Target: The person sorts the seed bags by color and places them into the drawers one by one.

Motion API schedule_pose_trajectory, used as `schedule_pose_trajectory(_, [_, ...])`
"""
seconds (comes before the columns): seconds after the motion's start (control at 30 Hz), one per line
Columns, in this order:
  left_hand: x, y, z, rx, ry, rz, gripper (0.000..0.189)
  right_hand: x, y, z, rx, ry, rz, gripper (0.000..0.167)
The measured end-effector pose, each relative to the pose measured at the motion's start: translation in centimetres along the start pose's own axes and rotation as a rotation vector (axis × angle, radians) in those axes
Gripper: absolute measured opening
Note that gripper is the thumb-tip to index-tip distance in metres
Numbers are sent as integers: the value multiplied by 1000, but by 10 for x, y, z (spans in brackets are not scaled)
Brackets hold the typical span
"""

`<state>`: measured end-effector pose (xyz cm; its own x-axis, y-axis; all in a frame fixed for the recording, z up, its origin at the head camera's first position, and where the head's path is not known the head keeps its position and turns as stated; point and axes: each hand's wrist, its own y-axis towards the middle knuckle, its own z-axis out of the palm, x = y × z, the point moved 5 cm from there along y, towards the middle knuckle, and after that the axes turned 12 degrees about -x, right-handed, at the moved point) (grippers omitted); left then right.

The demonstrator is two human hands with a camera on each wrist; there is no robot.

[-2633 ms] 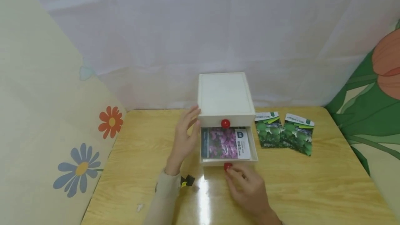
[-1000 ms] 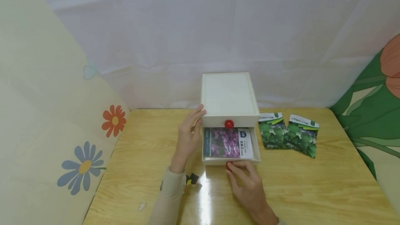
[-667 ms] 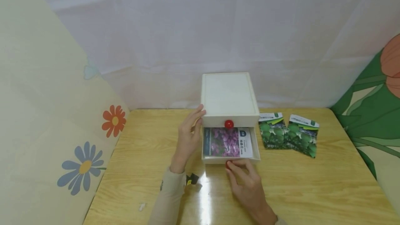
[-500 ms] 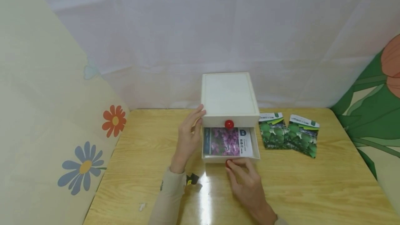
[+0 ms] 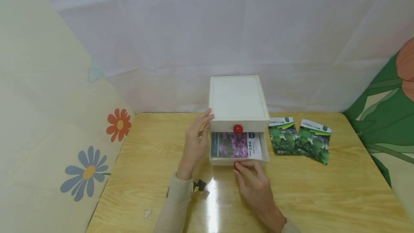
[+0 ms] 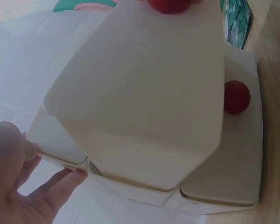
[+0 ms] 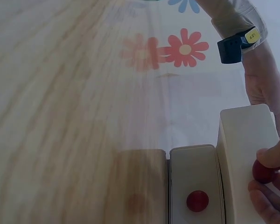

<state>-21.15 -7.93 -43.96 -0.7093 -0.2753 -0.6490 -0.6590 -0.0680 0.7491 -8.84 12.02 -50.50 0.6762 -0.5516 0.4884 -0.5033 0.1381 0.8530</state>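
Note:
A small white drawer cabinet (image 5: 239, 98) stands at the table's back, its middle drawer (image 5: 220, 162) pulled part way out. Inside lies a seed packet (image 5: 233, 146) with pink flowers, its back end hidden under the top drawer. My right hand (image 5: 255, 186) pinches that drawer's round red knob (image 7: 263, 171) between thumb and fingers. My left hand (image 5: 195, 141) rests with extended fingers on the cabinet's left side near the front edge, as the left wrist view also shows. The bottom drawer (image 7: 193, 172) is closed, and so is the top one with its red knob (image 5: 238, 129).
Two green seed packets (image 5: 283, 137) (image 5: 313, 141) lie partly overlapping on the wooden table (image 5: 323, 197), right of the cabinet. A white cloth (image 5: 181, 46) hangs behind. A dark wrist camera (image 7: 231, 49) sits at the left cuff. A small white scrap (image 5: 147, 213) lies front left.
The middle drawer has slid a little inward, its front edge moving away from me, and my right hand on the knob has gone with it. My left hand has stayed at the cabinet's side.

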Motion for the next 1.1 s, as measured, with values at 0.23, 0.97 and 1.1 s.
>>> schedule_pose_trajectory(0.23, [0, 0, 1, -4, -8, 4, 31, -2, 5, 4, 4, -5, 7, 30])
schedule_pose_trajectory(0.97, [-2, 1, 1, -2, 4, -7, 29, -11, 10, 12, 38, -39, 55, 28])
schedule_pose_trajectory(1.1, [-1, 0, 1, 6, 3, -25, 29, -14, 12, 13, 45, -39, 70, 34])
